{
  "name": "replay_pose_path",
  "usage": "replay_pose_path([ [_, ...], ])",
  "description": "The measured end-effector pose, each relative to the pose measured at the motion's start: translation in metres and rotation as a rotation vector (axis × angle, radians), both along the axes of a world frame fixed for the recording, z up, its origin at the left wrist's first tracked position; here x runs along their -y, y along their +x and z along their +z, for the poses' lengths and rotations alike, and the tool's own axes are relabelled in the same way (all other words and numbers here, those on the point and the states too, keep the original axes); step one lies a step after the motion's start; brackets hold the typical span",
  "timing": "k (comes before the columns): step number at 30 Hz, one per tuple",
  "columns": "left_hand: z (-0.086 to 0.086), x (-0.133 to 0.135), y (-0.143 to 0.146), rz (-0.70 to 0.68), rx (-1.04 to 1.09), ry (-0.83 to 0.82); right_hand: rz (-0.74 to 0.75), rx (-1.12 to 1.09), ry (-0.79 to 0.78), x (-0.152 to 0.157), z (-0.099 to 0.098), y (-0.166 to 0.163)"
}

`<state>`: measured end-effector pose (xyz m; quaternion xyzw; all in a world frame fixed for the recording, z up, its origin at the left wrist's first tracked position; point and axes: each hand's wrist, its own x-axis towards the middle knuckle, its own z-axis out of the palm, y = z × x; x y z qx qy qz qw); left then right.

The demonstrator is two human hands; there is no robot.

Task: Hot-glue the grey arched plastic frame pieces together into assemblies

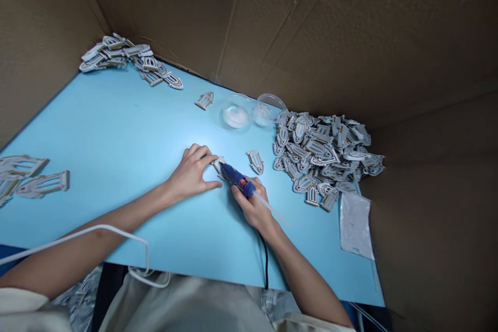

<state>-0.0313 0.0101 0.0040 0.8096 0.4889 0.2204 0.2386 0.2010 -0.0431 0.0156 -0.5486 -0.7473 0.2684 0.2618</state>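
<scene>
My right hand (254,205) is wrapped round a blue hot glue gun (238,179) with a clear glue stick (272,208) poking out of its back. The gun's nozzle is over a small white arched window-shaped piece (218,162) on the table. My left hand (194,171) steadies that piece, index finger at its upper edge and thumb reaching along its lower side. Part of the piece is hidden by the gun and fingers. Just right of the gun lies another arched piece (255,162), apart from both hands.
On the light blue table (128,129) are a big pile of pieces (322,150), a back-left pile (116,54) and several at left (42,184). Two clear cups (235,113) stand by the cardboard wall (311,36). A plastic bag (356,223) and a white cable (105,226) are nearer.
</scene>
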Motion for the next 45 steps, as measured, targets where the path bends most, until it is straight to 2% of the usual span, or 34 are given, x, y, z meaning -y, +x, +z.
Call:
replay_pose_path([
  [36, -0.004, 0.0, 0.0, 0.003, 0.0, 0.048, -0.013, -0.055, -0.04, -0.002, 0.002, 0.0],
  [39, -0.004, 0.0, 0.001, 0.005, -0.004, 0.047, -0.089, -0.163, -0.048, 0.0, -0.004, -0.005],
  [43, -0.002, 0.002, 0.004, -0.017, -0.036, 0.059, -0.31, -0.542, -0.071, 0.004, -0.015, -0.017],
  [45, -0.001, 0.002, 0.004, -0.025, -0.044, 0.058, -0.402, -0.692, -0.027, 0.005, -0.017, -0.019],
])
